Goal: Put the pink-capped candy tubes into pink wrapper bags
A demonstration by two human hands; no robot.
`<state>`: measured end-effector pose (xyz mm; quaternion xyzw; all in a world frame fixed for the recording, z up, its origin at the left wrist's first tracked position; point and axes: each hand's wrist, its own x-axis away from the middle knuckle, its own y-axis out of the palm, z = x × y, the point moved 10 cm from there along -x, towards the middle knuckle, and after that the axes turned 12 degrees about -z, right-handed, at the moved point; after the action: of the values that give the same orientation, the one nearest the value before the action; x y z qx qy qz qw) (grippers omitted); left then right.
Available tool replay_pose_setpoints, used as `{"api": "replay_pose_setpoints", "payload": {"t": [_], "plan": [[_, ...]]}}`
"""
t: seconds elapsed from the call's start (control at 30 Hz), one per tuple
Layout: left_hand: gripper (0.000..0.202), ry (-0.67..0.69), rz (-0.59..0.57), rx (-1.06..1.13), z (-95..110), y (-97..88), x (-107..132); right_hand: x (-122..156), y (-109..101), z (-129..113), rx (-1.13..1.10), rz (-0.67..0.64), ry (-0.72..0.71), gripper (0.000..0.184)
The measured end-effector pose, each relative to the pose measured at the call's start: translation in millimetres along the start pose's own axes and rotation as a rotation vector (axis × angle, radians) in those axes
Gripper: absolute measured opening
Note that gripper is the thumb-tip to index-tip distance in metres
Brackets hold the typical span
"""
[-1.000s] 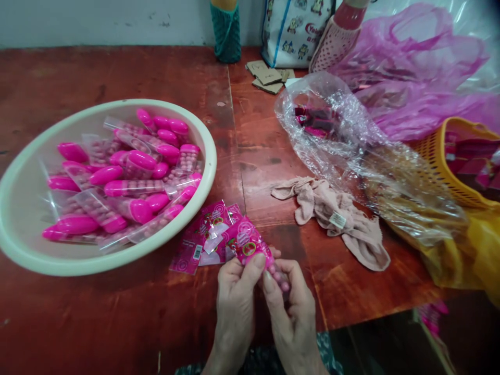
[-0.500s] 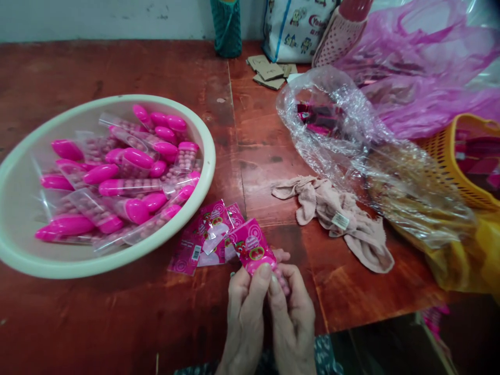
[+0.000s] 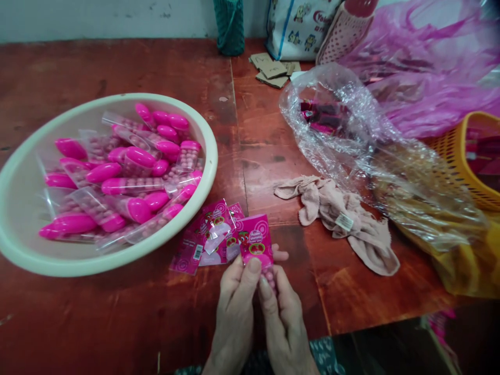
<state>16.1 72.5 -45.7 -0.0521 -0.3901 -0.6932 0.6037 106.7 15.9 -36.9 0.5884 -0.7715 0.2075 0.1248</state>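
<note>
Low in the middle of the view, my left hand point(image 3: 236, 297) and my right hand point(image 3: 282, 312) are pressed together, both pinching one pink printed packet point(image 3: 255, 242) with a tube of pink candy beads point(image 3: 269, 276) at its lower end. The packet stands upright above my thumbs. Just left of it, a few more pink printed packets point(image 3: 203, 242) lie flat on the red wooden table point(image 3: 117, 312). A cream plastic basin point(image 3: 23, 177) at the left holds several pink-capped candy tubes point(image 3: 128, 182) in clear sleeves.
A crumpled beige cloth point(image 3: 339, 219) lies right of my hands. Behind it sit a clear plastic bag point(image 3: 344, 135), a pink plastic sheet point(image 3: 422, 78), an orange basket point(image 3: 469, 161) and a yellow bag point(image 3: 469, 255). A teal holder point(image 3: 228, 26), cartoon-print bag point(image 3: 297, 26) and cardboard scraps point(image 3: 273, 70) stand at the back.
The packet has turned from tilted left to upright in my fingers, and the candy tube sits deeper between my hands. Both hands have drawn slightly closer together.
</note>
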Motion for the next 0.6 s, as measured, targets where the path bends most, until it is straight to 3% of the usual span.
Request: {"api": "replay_pose_setpoints", "payload": {"t": [0.17,0.3,0.43,0.53,0.6], "plan": [[0.032,0.029,0.019,-0.199,2.2,4.1,6.7,4.3,-4.1,6.4,-0.016,0.030,0.051,0.043],[0.029,0.023,-0.016,-0.056,-2.8,5.6,8.0,-3.8,0.6,10.1,-0.211,-0.052,0.158,0.042],[0.030,0.025,-0.088,0.155,-4.8,5.6,8.6,-11.3,19.2,12.3,-0.577,-0.210,0.285,0.037],[0.029,0.067,-0.102,0.087,1.0,-0.6,8.6,-11.0,36.6,11.2,-0.741,-0.344,0.372,0.038],[0.028,0.078,-0.089,0.012,3.0,-5.2,7.9,-10.3,38.3,13.3,-0.754,-0.332,0.391,0.040]]}}
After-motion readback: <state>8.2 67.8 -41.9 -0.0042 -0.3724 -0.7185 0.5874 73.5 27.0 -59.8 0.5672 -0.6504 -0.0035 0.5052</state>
